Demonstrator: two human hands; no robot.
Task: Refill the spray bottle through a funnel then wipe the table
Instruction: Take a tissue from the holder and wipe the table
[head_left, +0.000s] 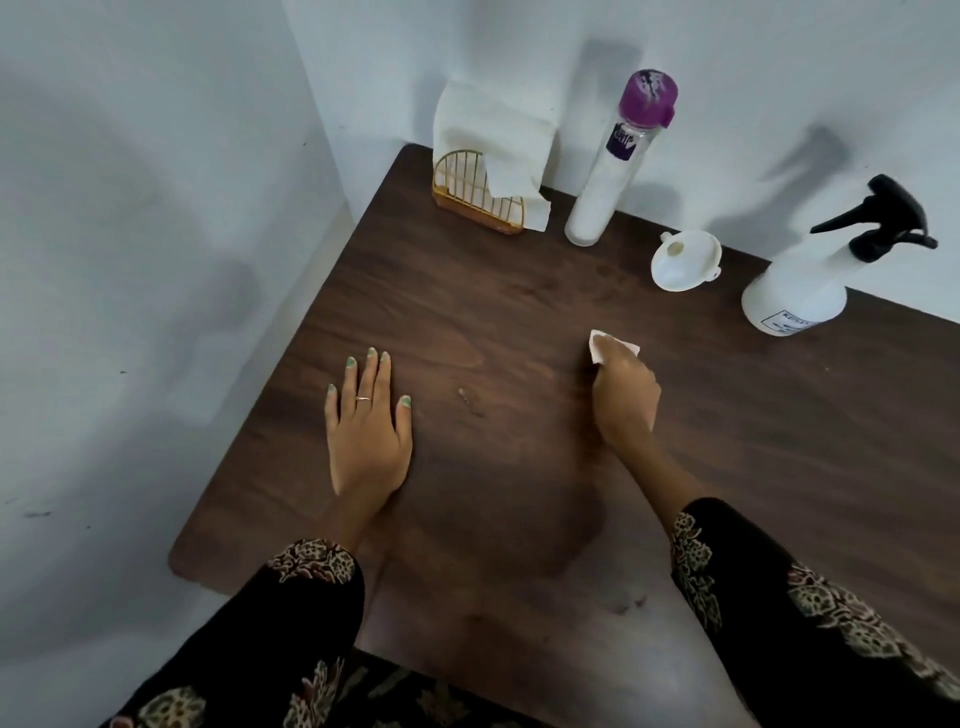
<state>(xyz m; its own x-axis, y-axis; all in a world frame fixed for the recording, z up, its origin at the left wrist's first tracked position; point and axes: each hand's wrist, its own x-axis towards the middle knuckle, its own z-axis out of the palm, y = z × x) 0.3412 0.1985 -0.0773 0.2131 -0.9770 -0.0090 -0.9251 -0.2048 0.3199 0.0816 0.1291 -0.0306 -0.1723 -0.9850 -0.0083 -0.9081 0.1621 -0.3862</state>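
My right hand (623, 395) is closed around a folded white paper napkin (600, 345), pressing it onto the dark wooden table (519, 291). My left hand (366, 423) lies flat on the table with fingers spread, holding nothing. A white spray bottle (797, 291) with a black trigger head stands at the far right by the wall. A white funnel (685, 260) lies upside down on the table to its left. A tall clear bottle (608, 176) with a purple cap stands at the back.
A gold wire napkin holder (475, 195) with white napkins stands in the back corner. White walls close the table on the far side. A small smudge (470, 400) marks the table between my hands. The table's left edge drops off beside my left hand.
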